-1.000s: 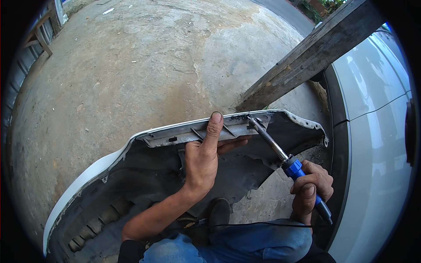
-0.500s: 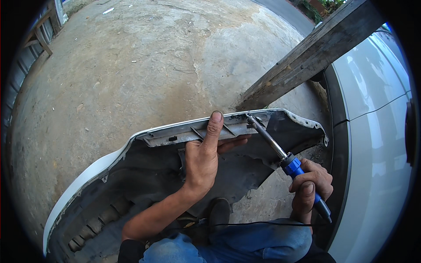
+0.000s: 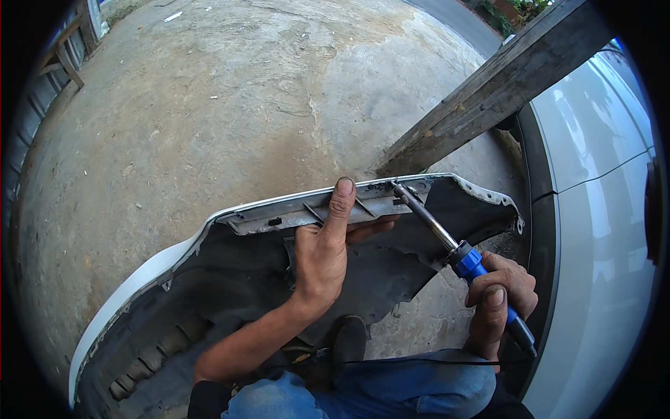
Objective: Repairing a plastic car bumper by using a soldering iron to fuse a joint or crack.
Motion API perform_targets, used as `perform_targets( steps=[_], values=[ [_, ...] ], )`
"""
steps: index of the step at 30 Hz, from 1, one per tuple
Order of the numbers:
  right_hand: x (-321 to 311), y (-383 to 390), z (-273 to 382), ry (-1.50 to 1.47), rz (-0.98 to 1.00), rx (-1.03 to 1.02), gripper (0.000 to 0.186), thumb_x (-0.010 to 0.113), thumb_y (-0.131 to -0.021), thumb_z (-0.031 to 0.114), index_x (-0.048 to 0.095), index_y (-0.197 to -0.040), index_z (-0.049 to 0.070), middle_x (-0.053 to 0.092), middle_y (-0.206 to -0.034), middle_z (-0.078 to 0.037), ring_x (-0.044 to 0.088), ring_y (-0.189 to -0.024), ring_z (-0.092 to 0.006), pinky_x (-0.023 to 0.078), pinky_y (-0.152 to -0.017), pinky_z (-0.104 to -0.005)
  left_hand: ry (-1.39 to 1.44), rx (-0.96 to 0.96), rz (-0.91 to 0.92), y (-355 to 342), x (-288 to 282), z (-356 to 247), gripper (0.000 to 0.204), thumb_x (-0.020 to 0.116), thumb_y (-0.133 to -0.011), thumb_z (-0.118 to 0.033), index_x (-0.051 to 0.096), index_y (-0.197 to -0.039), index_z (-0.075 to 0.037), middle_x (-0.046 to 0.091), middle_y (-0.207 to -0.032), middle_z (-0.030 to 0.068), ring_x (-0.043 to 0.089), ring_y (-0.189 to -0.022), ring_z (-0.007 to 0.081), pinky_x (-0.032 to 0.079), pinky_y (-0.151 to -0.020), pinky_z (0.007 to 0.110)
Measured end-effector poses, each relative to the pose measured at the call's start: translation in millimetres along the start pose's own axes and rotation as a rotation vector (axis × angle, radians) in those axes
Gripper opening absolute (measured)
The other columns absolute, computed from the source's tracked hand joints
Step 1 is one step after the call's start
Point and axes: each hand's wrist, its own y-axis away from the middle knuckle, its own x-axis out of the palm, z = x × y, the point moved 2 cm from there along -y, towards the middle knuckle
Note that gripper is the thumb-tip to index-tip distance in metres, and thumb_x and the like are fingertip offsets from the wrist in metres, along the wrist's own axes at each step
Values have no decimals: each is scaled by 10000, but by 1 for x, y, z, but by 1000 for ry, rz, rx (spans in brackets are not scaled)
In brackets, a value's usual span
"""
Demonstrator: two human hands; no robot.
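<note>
Head view: by the right hand (image 3: 501, 297), lower right, a blue-handled soldering iron (image 3: 466, 260) is grasped well behind its tip (image 3: 395, 184), probably to avoid heat; by the left hand (image 3: 323, 260), the white-edged panel (image 3: 293, 215) is clasped at centre, apparently for steadiness. Upper right, a wooden post (image 3: 499, 84) is seen.

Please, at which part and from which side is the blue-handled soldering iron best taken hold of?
By its blue handle, coming from the lower right, where the right hand wraps it. The soldering iron slants up-left, its metal shaft pointing to the white bumper; that end may be hot, so hands should probably stay behind the collar.
</note>
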Motion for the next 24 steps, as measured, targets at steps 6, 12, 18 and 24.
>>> perform_targets(
  steps=[6,12,18,24],
  values=[
    [8,-3,6,91,-86,91,534,548,-971,513,611,-638,101,464,-483,17,450,-434,-106,355,-485,-273,0,3,-4,0,1,-1,499,545,-1033,-396,622,-1122,88,719,-1016,224,742,-906,324,631,-807,416],
    [8,-2,7,97,-92,93,536,548,-970,513,603,-631,101,470,-481,13,458,-431,-106,361,-483,-273,-2,6,-7,0,0,-1,493,546,-1033,-398,617,-1133,80,718,-1022,217,742,-906,320,632,-805,413],
    [7,-1,6,105,-82,101,542,545,-968,515,592,-624,99,476,-482,10,476,-431,-118,369,-481,-273,4,4,1,0,0,0,490,548,-1032,-396,615,-1138,78,717,-1027,219,742,-903,319,634,-803,412],
    [7,-1,7,99,-82,104,534,534,-970,515,591,-635,102,491,-490,0,487,-433,-124,384,-482,-279,12,5,-2,1,1,-1,487,551,-1032,-390,616,-1136,81,717,-1023,220,742,-898,316,635,-801,412]
  ],
)
